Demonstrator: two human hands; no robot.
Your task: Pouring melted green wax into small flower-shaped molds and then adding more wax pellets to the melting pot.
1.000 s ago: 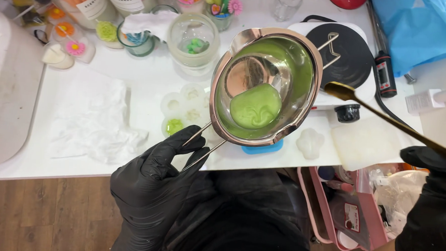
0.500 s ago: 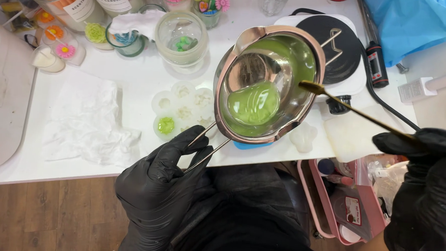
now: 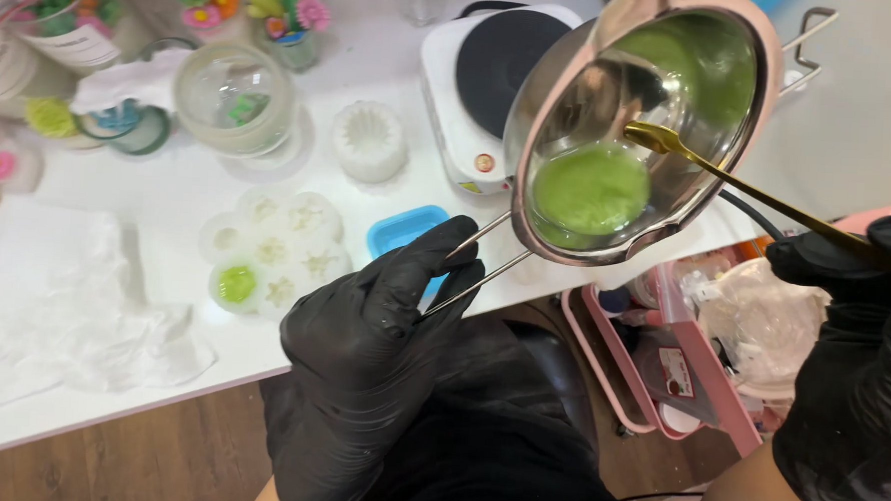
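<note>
- Melting pot (image 3: 642, 119), steel with a coppery rim, held up in the air over the near edge of the tabletop (image 3: 167, 198), tilted toward the person so the green wax (image 3: 590, 190) pools at its low side.
- Left hand (image 3: 377, 328), black-gloved, fingers clenched around the pot's two-wire handle (image 3: 470, 267); the pot lies up and to the right of those fingers, its long axis running along the handle from lower left to upper right.
- Right hand (image 3: 862, 339), also gloved, fingers closed on the far end of a long gold spoon (image 3: 739, 183); the spoon's shaft slants up-left, bowl inside the pot, just above the wax pool. Whether the tip touches the wax I cannot tell.
- Left hand is the nearer one to the pot; right hand stands well apart, reaching it only through the spoon.
- Below and left on the tabletop: a clear flower-shaped mould (image 3: 270, 253), one cavity filled green, the others pale.
- Blue mould (image 3: 401, 229) just beside the left fingers; hot plate (image 3: 478, 72) behind the pot; crumpled white tissue (image 3: 72, 314) at far left.
</note>
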